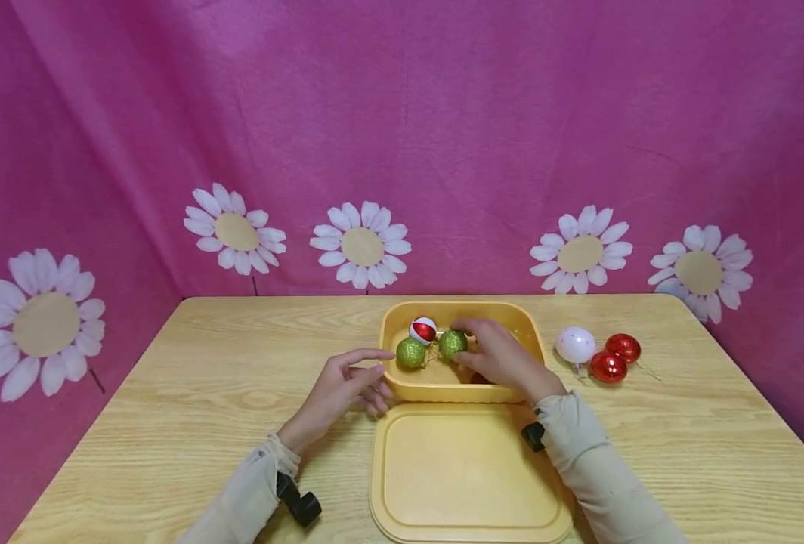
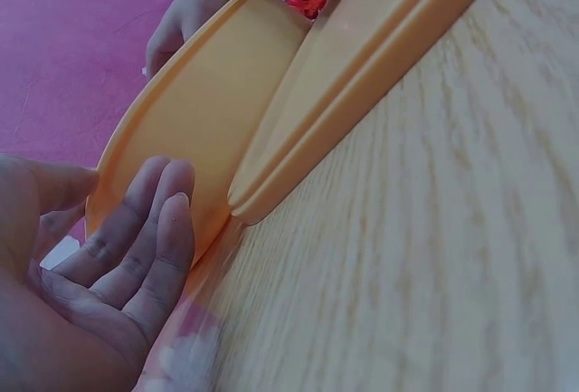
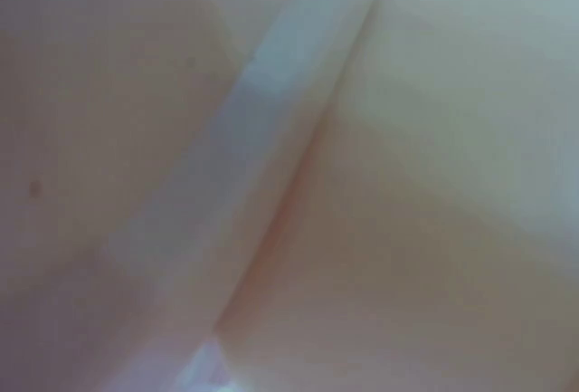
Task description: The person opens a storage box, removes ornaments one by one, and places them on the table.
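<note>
A yellow plastic box (image 1: 429,393) stands toward the back of the table with Christmas baubles inside. My right hand (image 1: 500,355) reaches in over its right side, thumb and fingers pinching a green glitter bauble (image 1: 453,344). Left of that lie another green glitter bauble (image 1: 411,353) and a red-and-white bauble (image 1: 423,330). Something dark red (image 1: 478,378) shows partly under the right hand. My left hand (image 1: 347,385) is at the box's left end, its fingers loosely extended at the rim; the left wrist view shows this hand (image 2: 118,265) with nothing in its palm. The right wrist view is blurred.
A yellow lid (image 1: 470,472) lies flat in front of the box. To the box's right are a white speckled bauble (image 1: 575,345) and two shiny red baubles (image 1: 609,366) on the wooden table (image 1: 239,363). A pink cloth with daisies (image 1: 443,151) hangs behind.
</note>
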{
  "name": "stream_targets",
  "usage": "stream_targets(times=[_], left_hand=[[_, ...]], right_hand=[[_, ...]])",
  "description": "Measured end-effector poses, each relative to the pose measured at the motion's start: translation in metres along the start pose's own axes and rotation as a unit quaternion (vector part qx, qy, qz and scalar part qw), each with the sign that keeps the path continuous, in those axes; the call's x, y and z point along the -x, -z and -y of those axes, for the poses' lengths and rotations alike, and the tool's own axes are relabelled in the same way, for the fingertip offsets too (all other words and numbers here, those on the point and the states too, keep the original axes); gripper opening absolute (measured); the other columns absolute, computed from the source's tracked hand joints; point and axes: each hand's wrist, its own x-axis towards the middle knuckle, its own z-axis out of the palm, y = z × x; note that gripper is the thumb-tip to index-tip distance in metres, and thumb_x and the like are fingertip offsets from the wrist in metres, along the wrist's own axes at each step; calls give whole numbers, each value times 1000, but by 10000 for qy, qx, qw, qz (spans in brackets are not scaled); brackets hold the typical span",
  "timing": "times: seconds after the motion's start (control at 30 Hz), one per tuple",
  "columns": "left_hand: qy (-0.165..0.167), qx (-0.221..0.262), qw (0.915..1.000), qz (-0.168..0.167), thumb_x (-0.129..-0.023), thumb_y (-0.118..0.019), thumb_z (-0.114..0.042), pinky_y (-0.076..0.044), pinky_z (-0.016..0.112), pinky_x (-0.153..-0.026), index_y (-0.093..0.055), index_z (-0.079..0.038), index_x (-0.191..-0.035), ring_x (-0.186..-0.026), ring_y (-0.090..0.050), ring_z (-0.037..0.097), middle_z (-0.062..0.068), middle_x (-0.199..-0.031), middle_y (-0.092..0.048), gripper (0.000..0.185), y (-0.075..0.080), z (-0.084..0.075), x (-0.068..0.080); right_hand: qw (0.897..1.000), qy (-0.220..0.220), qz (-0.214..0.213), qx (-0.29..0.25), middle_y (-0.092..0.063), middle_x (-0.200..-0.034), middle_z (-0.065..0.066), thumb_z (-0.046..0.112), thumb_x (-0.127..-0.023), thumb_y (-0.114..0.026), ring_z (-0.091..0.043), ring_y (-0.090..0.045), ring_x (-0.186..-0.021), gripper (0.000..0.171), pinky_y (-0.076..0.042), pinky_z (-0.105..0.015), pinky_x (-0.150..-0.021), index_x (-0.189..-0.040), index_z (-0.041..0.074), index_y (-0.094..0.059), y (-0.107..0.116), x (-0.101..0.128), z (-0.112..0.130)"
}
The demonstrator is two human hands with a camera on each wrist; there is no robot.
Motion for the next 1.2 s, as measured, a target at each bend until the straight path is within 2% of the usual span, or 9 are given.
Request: stream_targets(times=[0.27, 0.67, 0.9, 1.2], left_hand=[[-35, -7, 10000, -3, -103, -56, -17, -60, 32, -59, -56, -1, -137, -65, -70, 22, 25, -84, -70, 37, 0, 0, 0], [-46, 76, 10000, -7, -103, -57, -19, -59, 31, -58, -56, -1, -136, -64, -69, 21, 23, -81, -70, 38, 0, 2, 0], [-151, 127, 9998, -2, -103, -57, -17, -58, 30, -57, -56, 1, -136, -63, -68, 22, 28, -81, -69, 38, -2, 2, -2], [-47, 121, 9999, -4, -103, -57, -18, -58, 30, -58, -55, 0, -137, -64, -68, 22, 20, -80, -71, 38, -1, 2, -1]], right_hand=[[9994, -43, -270, -201, -68, -102, -11, 7, -84, -77, -25, -65, -92, 34, -57, -44, -83, -114, -1, -64, 2, 0, 3], [9963, 34, -495, -698, -67, -101, -9, 6, -82, -76, -25, -66, -92, 35, -57, -44, -83, -114, 1, -64, 9, 2, 9], [9956, 49, -617, -707, -68, -104, -12, 6, -83, -77, -28, -66, -94, 37, -57, -46, -83, -117, 1, -63, 15, 5, 10], [9945, 144, -728, -745, -67, -100, -11, 9, -83, -78, -25, -66, -91, 36, -59, -41, -79, -115, 0, -63, 18, 13, 11]])
